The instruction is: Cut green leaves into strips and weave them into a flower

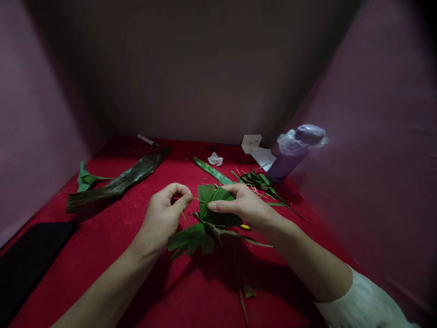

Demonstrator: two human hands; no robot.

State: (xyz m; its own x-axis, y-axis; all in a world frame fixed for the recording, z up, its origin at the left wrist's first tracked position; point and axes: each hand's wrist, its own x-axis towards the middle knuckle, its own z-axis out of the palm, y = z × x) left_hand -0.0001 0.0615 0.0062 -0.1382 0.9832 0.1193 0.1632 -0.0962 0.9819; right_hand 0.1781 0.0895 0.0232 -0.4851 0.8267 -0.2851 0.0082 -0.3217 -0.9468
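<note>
Two of your left fingers [180, 203] pinch a strand [198, 200]; your right fingers [223, 207] grip a leaf bundle [210, 228] between the tabletop's [109, 232] side edges.

The leaf bundle [209, 230] looks smooth, the cloth [112, 241] matt.

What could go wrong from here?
1. The thin strip pinched in the left hand could snap or slip if pulled hard.
2. The leaf bundle in the right hand has splayed blades that might split or shift.
3. The loose leaf scraps beyond the right hand could get brushed about.
</note>
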